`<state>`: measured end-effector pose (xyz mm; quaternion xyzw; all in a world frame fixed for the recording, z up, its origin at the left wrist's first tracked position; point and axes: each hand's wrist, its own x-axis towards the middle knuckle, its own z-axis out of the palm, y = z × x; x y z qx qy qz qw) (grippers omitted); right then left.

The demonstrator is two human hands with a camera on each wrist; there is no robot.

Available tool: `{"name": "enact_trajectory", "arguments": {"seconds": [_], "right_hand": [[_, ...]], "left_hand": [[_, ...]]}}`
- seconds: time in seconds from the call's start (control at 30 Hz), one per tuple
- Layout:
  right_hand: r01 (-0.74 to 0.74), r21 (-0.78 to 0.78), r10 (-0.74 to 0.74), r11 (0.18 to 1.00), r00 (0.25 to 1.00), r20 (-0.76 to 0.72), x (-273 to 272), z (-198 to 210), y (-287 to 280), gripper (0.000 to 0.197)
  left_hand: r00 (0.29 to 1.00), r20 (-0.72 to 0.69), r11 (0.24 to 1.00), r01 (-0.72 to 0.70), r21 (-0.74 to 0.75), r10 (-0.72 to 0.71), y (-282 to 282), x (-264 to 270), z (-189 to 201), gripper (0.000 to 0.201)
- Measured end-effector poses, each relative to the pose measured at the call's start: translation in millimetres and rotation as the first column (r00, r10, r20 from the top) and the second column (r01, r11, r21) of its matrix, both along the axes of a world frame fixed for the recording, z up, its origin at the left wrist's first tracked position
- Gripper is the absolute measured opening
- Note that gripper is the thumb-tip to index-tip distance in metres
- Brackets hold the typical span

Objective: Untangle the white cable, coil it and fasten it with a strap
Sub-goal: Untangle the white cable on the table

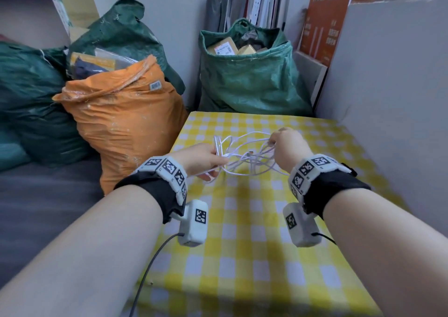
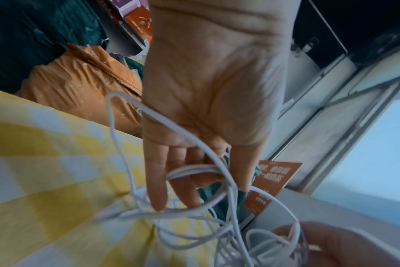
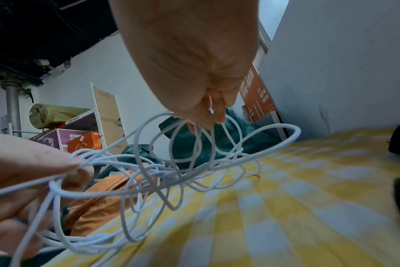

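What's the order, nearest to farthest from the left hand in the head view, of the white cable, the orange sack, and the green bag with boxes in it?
From the left hand:
1. White cable: held in its fingers, stretched across to the right hand.
2. Orange sack: on the floor just left of the table.
3. Green bag with boxes: behind the table's far edge, toward the wall.

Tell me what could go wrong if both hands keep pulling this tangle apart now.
Pulling could cinch knots: the white cable is a mass of crossed loops between the left hand and the right hand. A connector inside the tangle might snag on a loop. Loops hanging near the checked tablecloth could catch or drag.
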<state>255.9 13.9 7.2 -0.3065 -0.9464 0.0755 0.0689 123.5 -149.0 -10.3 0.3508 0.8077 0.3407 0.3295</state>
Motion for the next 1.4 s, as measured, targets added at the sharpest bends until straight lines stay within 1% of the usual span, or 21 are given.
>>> {"name": "enact_trajectory", "arguments": {"seconds": [0.1,0.17,0.23,0.33,0.4,0.47,0.53,0.6,0.63,0.7,0.8,0.87,0.97,1.07,1.13,1.17,1.23,1.3,1.33,1.37,1.4], "right_hand": [[0.033,-0.095,-0.040,0.995,0.996,-0.081,-0.2,2.8,-2.3,0.058],[0.017,-0.129,-0.032,0.991,0.993,-0.111,-1.2,5.2,-7.0,0.063],[-0.021,-0.149,-0.005,0.989,0.984,-0.175,-3.9,8.8,-12.2,0.059],[-0.149,-0.229,0.084,0.962,0.959,-0.270,-8.8,12.8,-26.0,0.039],[-0.237,-0.312,0.152,0.920,0.950,-0.275,-12.3,11.9,-35.3,0.042],[-0.286,-0.358,0.202,0.889,0.946,-0.254,-14.2,11.4,-40.3,0.044],[-0.289,-0.384,0.218,0.877,0.951,-0.219,-13.0,13.3,-40.0,0.041],[-0.264,-0.399,0.214,0.878,0.963,-0.165,-10.8,15.0,-38.1,0.039],[-0.244,-0.380,0.208,0.892,0.969,-0.134,-10.5,14.7,-37.2,0.037],[-0.201,-0.298,0.185,0.933,0.979,-0.081,-10.2,12.8,-35.3,0.033],[-0.142,-0.232,0.141,0.962,0.990,-0.021,-11.3,9.0,-30.5,0.029],[-0.112,-0.193,0.121,0.975,0.992,0.032,-11.2,10.0,-29.1,0.022],[-0.079,-0.130,0.091,0.988,0.991,0.095,-10.0,12.3,-28.3,0.025],[-0.052,-0.128,0.068,0.990,0.990,0.123,-7.8,13.4,-25.3,0.023],[-0.037,-0.151,0.058,0.988,0.988,0.140,-7.0,12.9,-23.5,0.015],[-0.033,-0.149,0.056,0.988,0.987,0.148,-6.5,12.8,-23.1,0.015],[-0.034,-0.139,0.058,0.990,0.984,0.170,-6.0,13.1,-23.8,0.016],[-0.040,-0.194,0.074,0.980,0.982,0.173,-5.9,11.8,-25.4,0.014],[-0.043,-0.237,0.083,0.971,0.984,0.161,-6.1,10.9,-26.2,0.013],[-0.046,-0.274,0.088,0.961,0.986,0.145,-6.3,10.2,-26.6,0.012],[-0.048,-0.308,0.090,0.950,0.988,0.124,-6.4,10.0,-27.0,0.013]], "left_hand": [[0.987,0.143,0.988,-0.085,0.131,0.066,-3.4,4.0,13.5,0.022],[0.967,0.238,0.973,-0.136,0.187,0.089,-4.4,5.7,19.8,0.023],[0.938,0.329,0.961,-0.185,0.208,0.109,-4.2,5.4,21.8,0.024],[0.906,0.409,0.953,-0.215,0.215,0.112,-2.5,7.3,21.0,0.027],[0.879,0.472,0.953,-0.199,0.228,0.070,-1.7,10.3,22.3,0.025],[0.857,0.516,0.958,-0.156,0.240,0.010,-2.8,13.3,25.3,0.020],[0.893,0.449,0.970,-0.093,0.225,-0.019,-4.7,14.2,26.5,0.018],[0.944,0.330,0.983,-0.045,0.180,-0.017,-7.0,14.4,27.3,0.013],[0.963,0.268,0.988,-0.032,0.150,-0.010,-8.2,14.0,27.8,0.010],[0.989,0.149,0.995,-0.035,0.092,0.021,-10.5,11.0,29.9,0.007],[0.997,-0.004,0.996,-0.078,0.032,0.078,-13.0,4.9,33.3,0.011],[0.992,-0.045,0.993,-0.119,0.015,0.120,-11.4,3.3,33.2,0.018],[0.966,-0.027,0.967,-0.255,0.016,0.256,-9.3,0.1,30.0,0.028],[0.946,0.000,0.946,-0.324,0.001,0.324,-15.1,-5.9,29.6,0.026],[0.937,-0.034,0.936,-0.350,-0.046,0.348,-20.5,-10.1,29.0,0.025],[0.931,-0.043,0.928,-0.364,-0.079,0.362,-22.7,-10.9,29.4,0.024],[0.938,-0.072,0.924,-0.345,-0.165,0.338,-26.3,-8.3,32.0,0.023],[0.955,-0.206,0.935,-0.259,-0.241,0.211,-25.9,-8.9,30.6,0.030],[0.945,-0.285,0.939,-0.233,-0.253,0.158,-25.6,-9.2,28.9,0.038],[0.941,-0.311,0.945,-0.217,-0.243,0.136,-24.1,-9.3,27.6,0.043],[0.947,-0.295,0.955,-0.195,-0.224,0.124,-22.1,-9.6,26.5,0.045]]}}
